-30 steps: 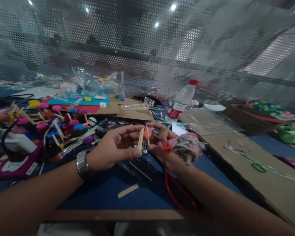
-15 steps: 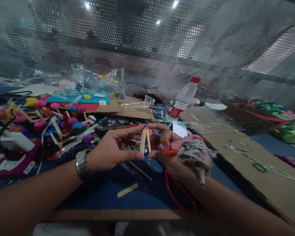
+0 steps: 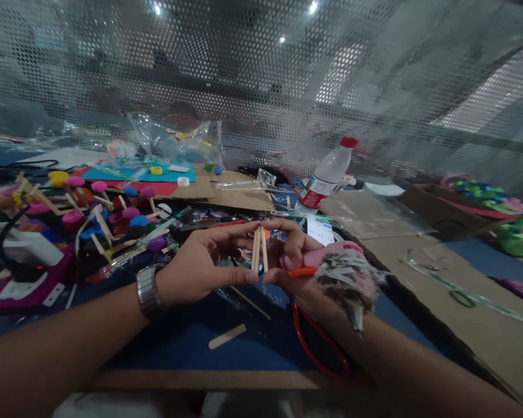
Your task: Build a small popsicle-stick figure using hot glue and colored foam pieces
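Note:
My left hand (image 3: 192, 264), with a metal watch at the wrist, pinches wooden craft sticks (image 3: 256, 251) between thumb and forefinger. Facing it, my right hand (image 3: 290, 255) pinches another craft stick (image 3: 264, 249) the same way. The sticks stand side by side, close together at their far ends and slightly apart at the near ends. Also in my right hand is a pink glue gun (image 3: 316, 255) with an orange trigger; its nozzle, crusted with grey stringy glue, points back over my wrist. Below lie a loose craft stick (image 3: 227, 336) and a thin stick (image 3: 253, 305).
A red cord (image 3: 305, 342) loops beside my right forearm. Colourful clay-topped stick pieces (image 3: 131, 215) crowd the left, near a purple power strip (image 3: 54, 284). A water bottle (image 3: 325, 177) and phone (image 3: 320, 232) stand beyond my hands. At right are cardboard (image 3: 453, 290) and a box (image 3: 436, 209).
The sticks in my two hands have come closer together, narrowing the gap between them. My grip and the glue gun's position look nearly the same.

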The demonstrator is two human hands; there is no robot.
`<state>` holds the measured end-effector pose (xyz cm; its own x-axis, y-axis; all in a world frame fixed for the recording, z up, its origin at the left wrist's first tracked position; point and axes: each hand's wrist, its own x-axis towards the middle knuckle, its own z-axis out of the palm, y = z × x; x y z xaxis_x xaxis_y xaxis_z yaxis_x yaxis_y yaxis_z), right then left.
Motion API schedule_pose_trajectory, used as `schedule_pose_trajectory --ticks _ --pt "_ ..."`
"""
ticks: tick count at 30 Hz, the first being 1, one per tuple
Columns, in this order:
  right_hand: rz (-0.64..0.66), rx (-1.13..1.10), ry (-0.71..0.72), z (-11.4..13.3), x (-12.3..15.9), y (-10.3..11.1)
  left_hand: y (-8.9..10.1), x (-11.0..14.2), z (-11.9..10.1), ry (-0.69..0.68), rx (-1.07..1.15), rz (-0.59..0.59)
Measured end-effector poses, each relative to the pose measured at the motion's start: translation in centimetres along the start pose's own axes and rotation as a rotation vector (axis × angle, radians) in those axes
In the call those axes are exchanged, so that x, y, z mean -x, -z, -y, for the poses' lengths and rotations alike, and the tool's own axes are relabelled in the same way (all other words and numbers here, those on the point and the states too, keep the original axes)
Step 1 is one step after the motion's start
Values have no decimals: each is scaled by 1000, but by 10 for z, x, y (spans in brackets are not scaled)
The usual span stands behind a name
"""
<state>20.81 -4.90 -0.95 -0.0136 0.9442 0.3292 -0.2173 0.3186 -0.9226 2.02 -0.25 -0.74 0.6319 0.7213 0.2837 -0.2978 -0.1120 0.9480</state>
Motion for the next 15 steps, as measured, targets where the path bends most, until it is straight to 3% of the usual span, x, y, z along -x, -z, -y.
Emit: schedule_pose_trajectory --ticks 15 --pt "-5 64 30 -4 -1 1 0 1 2 -41 -118 -101"
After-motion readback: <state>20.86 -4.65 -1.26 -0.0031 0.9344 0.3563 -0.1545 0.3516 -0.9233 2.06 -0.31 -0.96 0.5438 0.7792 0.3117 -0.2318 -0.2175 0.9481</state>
